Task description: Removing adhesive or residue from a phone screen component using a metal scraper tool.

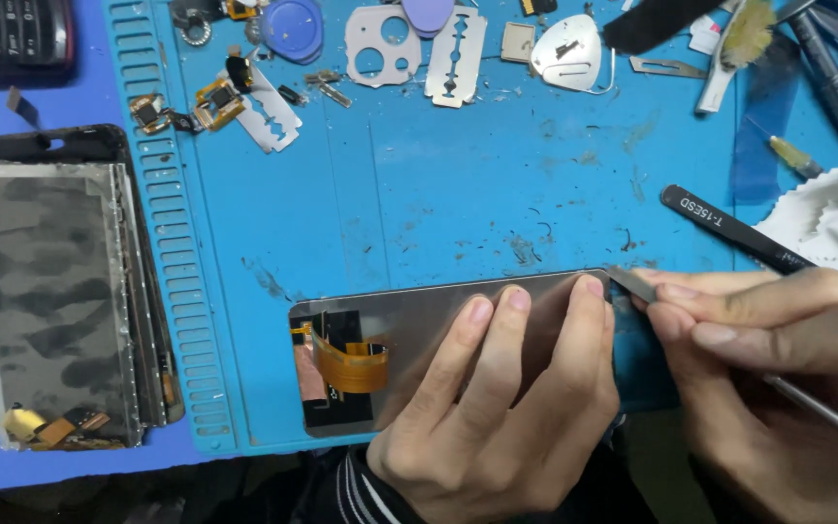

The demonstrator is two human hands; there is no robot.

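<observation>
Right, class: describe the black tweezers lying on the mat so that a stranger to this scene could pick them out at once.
Start at the blue work mat and go to its right side, just above the right hand. The black tweezers lie there slanting down to the right, their lower end beside a crumpled white cloth. Unlike the silvery blades along the top, they are long, slim and matte black.

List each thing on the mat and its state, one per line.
Screen panel: face down, orange flex cable exposed.
Left hand: fingers pressing the panel flat.
Right hand: gripping a thin blade tool, tip at the panel's corner.
Tweezers: lying unused.
Phone frame: lying apart on the left, stripped.
Razor blades: loose.
</observation>
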